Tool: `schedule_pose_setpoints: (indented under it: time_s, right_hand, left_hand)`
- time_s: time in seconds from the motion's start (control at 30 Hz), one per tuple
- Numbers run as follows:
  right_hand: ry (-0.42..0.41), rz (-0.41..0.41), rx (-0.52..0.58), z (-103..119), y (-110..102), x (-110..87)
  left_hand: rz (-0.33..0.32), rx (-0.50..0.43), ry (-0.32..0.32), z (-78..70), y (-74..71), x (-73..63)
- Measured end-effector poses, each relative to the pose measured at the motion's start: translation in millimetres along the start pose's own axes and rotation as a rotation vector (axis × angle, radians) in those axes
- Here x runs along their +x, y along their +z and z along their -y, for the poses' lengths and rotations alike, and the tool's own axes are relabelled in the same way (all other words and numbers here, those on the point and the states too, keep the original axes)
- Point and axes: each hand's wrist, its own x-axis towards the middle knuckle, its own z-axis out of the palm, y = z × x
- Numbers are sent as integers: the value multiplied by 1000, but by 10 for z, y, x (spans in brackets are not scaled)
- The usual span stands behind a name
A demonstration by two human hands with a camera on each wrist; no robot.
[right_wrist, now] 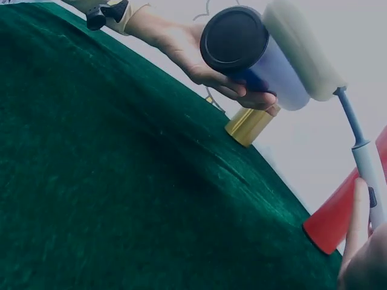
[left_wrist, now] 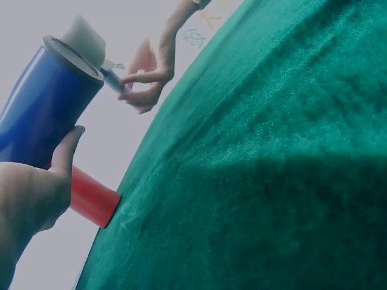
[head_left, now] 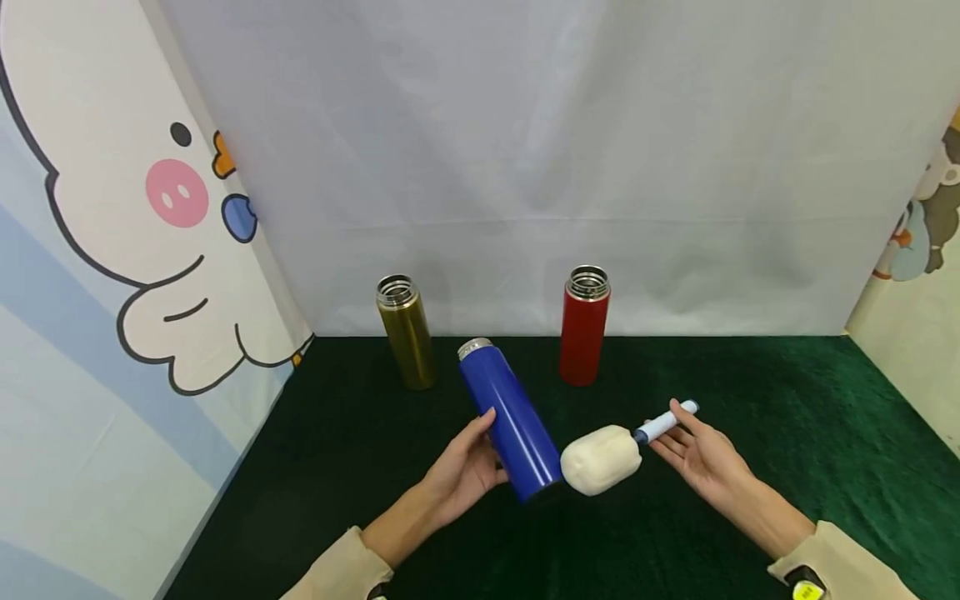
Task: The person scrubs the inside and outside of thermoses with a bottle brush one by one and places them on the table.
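Note:
A blue thermos bottle (head_left: pixel 510 421) is tilted in my left hand (head_left: pixel 467 475), its open steel mouth up and to the left. My thumb lies along its side. My right hand (head_left: pixel 705 458) pinches the pale blue handle of a bottle brush (head_left: pixel 600 460) with a thick cream sponge head. That head is right at the lower end of the blue bottle in the head view. In the right wrist view the sponge head (right_wrist: pixel 302 51) overlaps the side of the bottle near its dark base (right_wrist: pixel 234 39). The left wrist view shows the bottle's base end upward beside the sponge.
A gold thermos bottle (head_left: pixel 408 337) without a lid stands at the back left of the dark green cloth (head_left: pixel 300 492). Behind the brush, a lidless red thermos bottle (head_left: pixel 583 329) is upright. A pale curtain (head_left: pixel 525 150) hangs along the back edge.

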Motion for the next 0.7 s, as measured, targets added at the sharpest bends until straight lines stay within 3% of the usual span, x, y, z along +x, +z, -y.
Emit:
schedule_pose_setpoints:
  time_s: [0.2, 0.43, 0.7]
  right_hand:
    - [-8, 26, -17, -15, -58, 3]
    - [-30, 36, 24, 43, 107, 71]
    - [9, 55, 276, 232, 334, 128]
  left_hand:
    - [-10, 7, 11, 57, 15, 21]
    - [17, 94, -26, 123, 79, 33]
    - [46, 70, -76, 191, 128, 18]
